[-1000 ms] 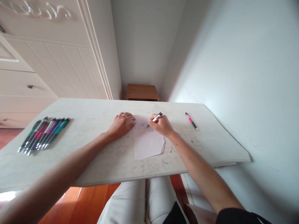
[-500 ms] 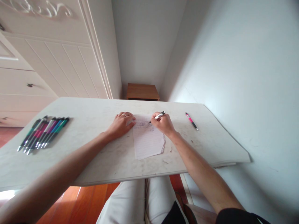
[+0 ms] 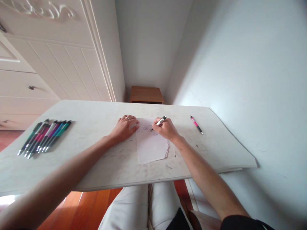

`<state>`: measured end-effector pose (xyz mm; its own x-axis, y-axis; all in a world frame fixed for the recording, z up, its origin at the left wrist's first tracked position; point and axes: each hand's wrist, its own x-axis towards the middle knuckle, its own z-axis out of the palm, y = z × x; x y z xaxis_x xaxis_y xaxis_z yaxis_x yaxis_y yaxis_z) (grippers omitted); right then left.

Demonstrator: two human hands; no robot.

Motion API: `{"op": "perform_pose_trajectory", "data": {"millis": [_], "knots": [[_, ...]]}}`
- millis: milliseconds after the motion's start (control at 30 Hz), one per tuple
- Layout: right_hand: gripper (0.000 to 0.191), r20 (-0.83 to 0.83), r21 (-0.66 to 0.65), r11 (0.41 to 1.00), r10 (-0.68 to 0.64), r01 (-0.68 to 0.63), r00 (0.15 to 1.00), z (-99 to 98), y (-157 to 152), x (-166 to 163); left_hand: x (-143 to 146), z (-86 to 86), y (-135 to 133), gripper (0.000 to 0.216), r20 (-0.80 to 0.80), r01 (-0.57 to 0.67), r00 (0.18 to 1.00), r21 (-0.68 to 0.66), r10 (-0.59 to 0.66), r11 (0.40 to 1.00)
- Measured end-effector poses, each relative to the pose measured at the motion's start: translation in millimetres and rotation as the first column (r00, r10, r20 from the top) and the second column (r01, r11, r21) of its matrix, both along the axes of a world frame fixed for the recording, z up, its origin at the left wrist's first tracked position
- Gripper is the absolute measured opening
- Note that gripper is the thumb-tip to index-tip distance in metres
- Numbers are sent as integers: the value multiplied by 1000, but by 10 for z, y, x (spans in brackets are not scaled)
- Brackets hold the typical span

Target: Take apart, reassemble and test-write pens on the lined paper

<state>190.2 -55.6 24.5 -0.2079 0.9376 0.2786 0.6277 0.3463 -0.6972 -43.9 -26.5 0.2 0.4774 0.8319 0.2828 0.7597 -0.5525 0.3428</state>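
Note:
A lined sheet of paper (image 3: 151, 148) with one torn edge lies on the white table (image 3: 100, 172), its upper part covered in dark scribbles or writing. My right hand (image 3: 166, 128) grips a white pen (image 3: 161, 121) with black ends, its tip at the marked part of the sheet. Flat at the paper's upper left rests my left hand (image 3: 126, 127), fingers stretched out, a ring on one finger and the thumb at the paper's edge. To the right of my right hand lies a pink and black pen (image 3: 196, 125).
Several coloured pens (image 3: 45, 137) lie side by side at the table's left. A pale cabinet (image 3: 59, 64) stands beyond on the left, and a wall (image 3: 251, 80) runs along the right. Behind the table is a small wooden stand (image 3: 146, 94).
My right hand has shifted slightly left and down with the pen, whose tip now touches a spot a little further left. My left hand and the paper have stayed put.

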Motion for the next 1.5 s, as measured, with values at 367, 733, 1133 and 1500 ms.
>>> {"op": "perform_pose_trajectory", "data": {"millis": [367,733,1133,1500], "knots": [[15,-26,-9,988,-156,156,987,7,76,103,-3,-7,5,38,-9,6,1000,7,-6,1000],[15,21,-43,991,-125,126,992,65,65,116,3,23,-10,40,-16,10,1000,-8,-10,1000],[16,76,-21,990,-141,143,987,78,72,142,-2,-4,2,39,-16,7,1000,-1,-7,1000],[17,211,18,964,-263,265,942,123,97,223,-3,-6,8,39,-10,3,1000,2,-3,1000]]}}
